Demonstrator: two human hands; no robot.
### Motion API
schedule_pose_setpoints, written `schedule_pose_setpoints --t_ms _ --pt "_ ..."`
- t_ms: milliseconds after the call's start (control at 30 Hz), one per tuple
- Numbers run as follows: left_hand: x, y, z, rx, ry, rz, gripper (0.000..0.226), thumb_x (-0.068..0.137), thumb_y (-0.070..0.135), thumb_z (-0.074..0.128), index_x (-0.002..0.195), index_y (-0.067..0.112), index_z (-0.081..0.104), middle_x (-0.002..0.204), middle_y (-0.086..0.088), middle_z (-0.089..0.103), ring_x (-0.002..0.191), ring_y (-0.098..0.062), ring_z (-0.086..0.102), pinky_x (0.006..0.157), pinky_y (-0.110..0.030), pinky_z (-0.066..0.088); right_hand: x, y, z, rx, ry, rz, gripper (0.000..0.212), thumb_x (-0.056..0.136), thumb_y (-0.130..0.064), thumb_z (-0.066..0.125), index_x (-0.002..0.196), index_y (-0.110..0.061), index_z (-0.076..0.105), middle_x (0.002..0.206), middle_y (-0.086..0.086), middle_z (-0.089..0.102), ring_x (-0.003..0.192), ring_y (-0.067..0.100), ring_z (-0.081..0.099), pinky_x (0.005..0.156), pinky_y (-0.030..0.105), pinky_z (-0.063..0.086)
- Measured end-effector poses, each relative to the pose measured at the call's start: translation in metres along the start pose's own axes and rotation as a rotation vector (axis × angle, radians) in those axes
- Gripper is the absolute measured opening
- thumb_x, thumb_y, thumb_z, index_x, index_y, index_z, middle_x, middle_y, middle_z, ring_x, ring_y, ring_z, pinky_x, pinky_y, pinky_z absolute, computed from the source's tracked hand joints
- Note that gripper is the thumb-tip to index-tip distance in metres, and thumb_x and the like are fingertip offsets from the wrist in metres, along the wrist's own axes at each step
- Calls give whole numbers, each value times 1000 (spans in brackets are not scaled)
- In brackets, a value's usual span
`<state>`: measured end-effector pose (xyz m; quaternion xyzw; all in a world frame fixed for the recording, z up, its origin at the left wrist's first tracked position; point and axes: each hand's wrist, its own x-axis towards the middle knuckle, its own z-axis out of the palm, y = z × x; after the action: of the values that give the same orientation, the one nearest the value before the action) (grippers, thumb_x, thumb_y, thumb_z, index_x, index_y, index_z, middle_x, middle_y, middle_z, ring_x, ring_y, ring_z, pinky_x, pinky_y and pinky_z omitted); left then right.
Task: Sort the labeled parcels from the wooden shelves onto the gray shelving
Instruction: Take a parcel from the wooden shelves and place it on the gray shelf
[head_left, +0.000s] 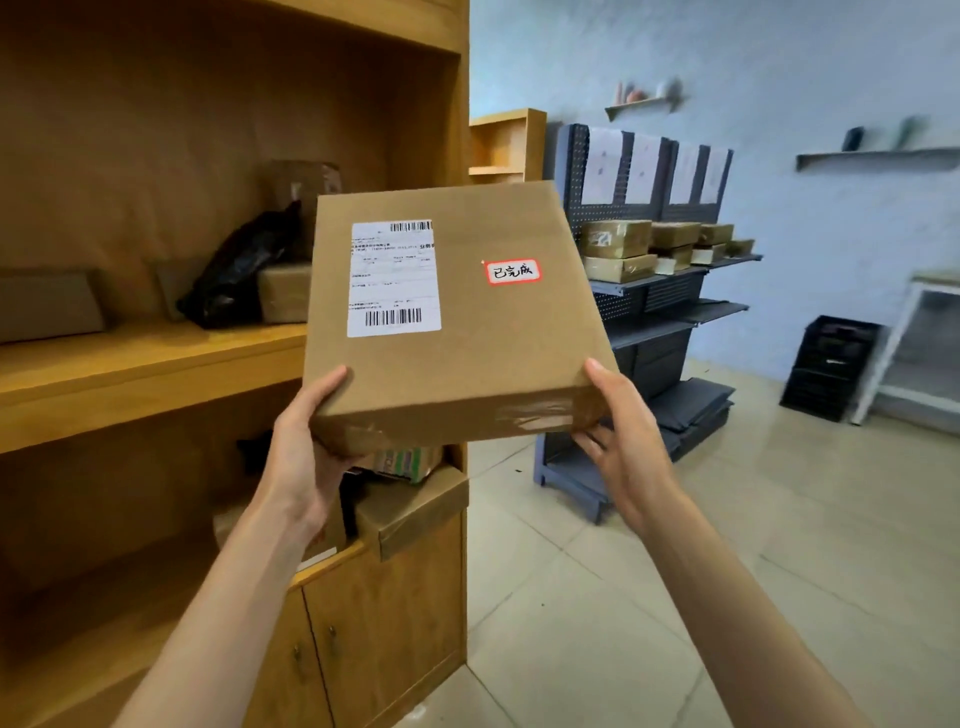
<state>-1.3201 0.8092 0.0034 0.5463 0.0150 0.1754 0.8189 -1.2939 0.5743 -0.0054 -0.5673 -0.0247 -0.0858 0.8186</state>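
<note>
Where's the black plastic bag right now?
In the head view, the black plastic bag lies on the wooden shelf at left, leaning on a taped brown parcel, just left of the held cardboard box.

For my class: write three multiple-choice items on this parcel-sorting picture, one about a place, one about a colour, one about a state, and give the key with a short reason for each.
1. Where is the black plastic bag?
A. on the wooden shelves
B. on the gray shelving
C. on the floor

2. What colour borders the small handwritten sticker on the held parcel?
A. blue
B. red
C. green

3. How is the parcel held?
A. by the left hand alone
B. resting on a shelf
C. by both hands, clear of the shelves

Key: 1 A, the bag lies on the wooden shelf beside taped boxes. 2 B, the sticker's rim is red. 3 C, the left hand and right hand grip the parcel's near corners in the air.
</note>
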Motion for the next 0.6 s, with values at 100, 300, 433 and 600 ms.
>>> schedule_pose_setpoints --t_ms 100,300,433,600 --pt "10 -27 36 9 -61 1 23 92 37 54 113 32 60 114 -1 63 108 -16 56 91 -37 47 8 -1 -39 -106 85 -59 74 75 -57 67 139 -26 46 126 -6 58 116 11 53 104 35 40" --pt "44 -74 103 57 -225 24 50 90 44 53 139 32 45 120 3 60 106 -12 57 82 -30 47 28 -10 -102 -152 206 -110 87 65 -66 71 141 -33 43 131 -11 57 120 9 53 110 41 38" --pt "82 -102 149 45 -307 4 48 90 41 52 137 32 46 119 5 62 102 -9 61 65 -18 52 57 -13 -133 -171 304 -190 69 77 -55 64 139 -29 46 126 -10 60 116 8 56 101 35 44" --pt "144 -142 213 31 -349 -32 36 94 35 50 129 29 51 111 5 64 96 -10 62 66 -22 53 121 -19 -167 -208 399 -271 39 83 -47 56 120 -34 55 113 -10 63 104 6 60 84 25 50"
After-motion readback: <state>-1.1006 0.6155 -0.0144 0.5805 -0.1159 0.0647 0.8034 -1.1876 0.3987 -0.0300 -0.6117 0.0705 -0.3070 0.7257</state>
